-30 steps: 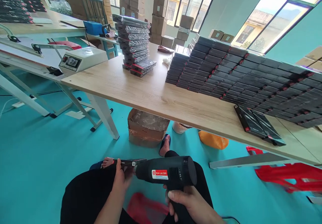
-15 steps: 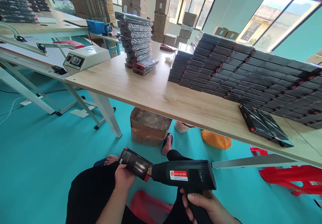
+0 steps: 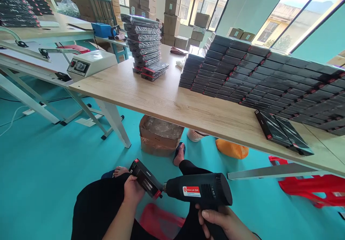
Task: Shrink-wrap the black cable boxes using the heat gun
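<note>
A narrow black box with red ends (image 3: 146, 179) is gripped in my left hand (image 3: 133, 190), tilted above my lap. My right hand (image 3: 217, 220) is wrapped round the handle of a black heat gun (image 3: 198, 189) with a red and white label. The gun's nozzle points left, at the lower right end of the box, very near it. On the table (image 3: 151, 98) two black boxes (image 3: 283, 132) lie near the front edge at the right. Behind them stands a large stack of black boxes (image 3: 258, 78).
A pile of film-wrapped boxes (image 3: 145, 40) stands on the table's left part. Left of it is a white sealing machine (image 3: 91, 62). Under the table are a carton (image 3: 160, 143), an orange bag (image 3: 231, 149) and a red stool (image 3: 312, 189).
The box in my left hand has turned, showing its long side with white print more clearly. The heat gun has shifted slightly down and tilted a little.
</note>
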`<action>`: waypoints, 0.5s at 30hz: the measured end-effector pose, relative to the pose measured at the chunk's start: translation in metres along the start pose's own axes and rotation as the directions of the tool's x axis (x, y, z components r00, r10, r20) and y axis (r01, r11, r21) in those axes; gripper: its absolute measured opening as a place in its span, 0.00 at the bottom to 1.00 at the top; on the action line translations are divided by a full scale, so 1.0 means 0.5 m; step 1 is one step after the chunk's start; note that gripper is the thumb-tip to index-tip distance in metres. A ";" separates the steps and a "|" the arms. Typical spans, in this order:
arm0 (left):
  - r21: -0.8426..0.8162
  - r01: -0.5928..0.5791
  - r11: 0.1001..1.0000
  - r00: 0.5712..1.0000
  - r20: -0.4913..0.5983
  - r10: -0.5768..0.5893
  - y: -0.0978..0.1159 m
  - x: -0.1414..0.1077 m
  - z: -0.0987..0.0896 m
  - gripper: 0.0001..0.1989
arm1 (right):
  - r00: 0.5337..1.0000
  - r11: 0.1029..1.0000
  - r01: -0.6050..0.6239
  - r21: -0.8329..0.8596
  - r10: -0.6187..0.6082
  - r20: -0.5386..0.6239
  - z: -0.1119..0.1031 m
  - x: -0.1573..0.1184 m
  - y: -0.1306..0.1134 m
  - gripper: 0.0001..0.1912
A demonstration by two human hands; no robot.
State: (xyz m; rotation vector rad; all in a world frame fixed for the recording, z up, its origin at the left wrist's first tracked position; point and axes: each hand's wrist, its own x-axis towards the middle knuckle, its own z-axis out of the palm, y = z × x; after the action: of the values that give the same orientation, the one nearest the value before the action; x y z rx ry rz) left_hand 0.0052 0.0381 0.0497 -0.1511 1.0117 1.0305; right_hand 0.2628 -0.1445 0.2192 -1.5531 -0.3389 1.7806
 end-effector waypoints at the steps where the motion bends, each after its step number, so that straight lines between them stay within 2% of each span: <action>1: 0.028 -0.018 0.999 1.000 0.015 0.018 -0.002 0.001 -0.002 0.13 | 1.000 1.000 0.007 -0.004 -0.008 -0.026 -0.001 0.004 0.003 0.30; 3: 0.149 -0.097 0.984 0.995 0.052 0.090 -0.009 0.005 -0.004 0.11 | 0.998 0.999 0.033 -0.015 -0.034 -0.056 0.001 0.009 0.004 0.31; 5: 0.378 -0.235 0.896 0.971 0.124 0.202 -0.021 0.008 -0.004 0.11 | 0.997 0.998 0.055 -0.016 -0.055 -0.047 0.007 0.010 0.000 0.29; 6: 0.507 -0.316 0.802 0.949 0.180 0.260 -0.027 0.009 -0.003 0.12 | 0.998 0.998 0.065 -0.014 -0.065 -0.027 0.013 0.010 -0.004 0.28; 8: 0.690 -0.478 0.543 0.876 0.333 0.349 -0.038 0.011 -0.002 0.14 | 0.996 0.996 0.086 -0.012 -0.086 0.024 0.027 0.011 -0.012 0.27; 10: 0.732 -0.611 0.301 0.779 0.489 0.393 -0.046 0.010 -0.002 0.14 | 0.989 0.990 0.142 -0.018 -0.141 0.042 0.041 0.014 -0.021 0.27; 11: 0.719 -0.661 0.215 0.730 0.550 0.406 -0.048 0.008 -0.002 0.14 | 0.985 0.985 0.172 -0.024 -0.171 0.030 0.047 0.015 -0.024 0.27; 13: 0.696 -0.710 0.105 0.669 0.621 0.409 -0.048 0.002 -0.002 0.17 | 0.981 0.980 0.196 -0.043 -0.196 -0.010 0.056 0.014 -0.032 0.27; 15: 0.696 -0.717 0.043 0.648 0.642 0.409 -0.043 -0.005 0.001 0.18 | 0.984 0.981 0.179 -0.071 -0.180 0.003 0.063 0.011 -0.039 0.27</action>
State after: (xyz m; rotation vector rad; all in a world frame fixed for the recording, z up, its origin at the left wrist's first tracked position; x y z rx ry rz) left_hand 0.0214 0.0249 0.0449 1.5422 1.2910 0.9365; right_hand 0.2401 -0.1190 0.2348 -1.5229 -0.5289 1.6417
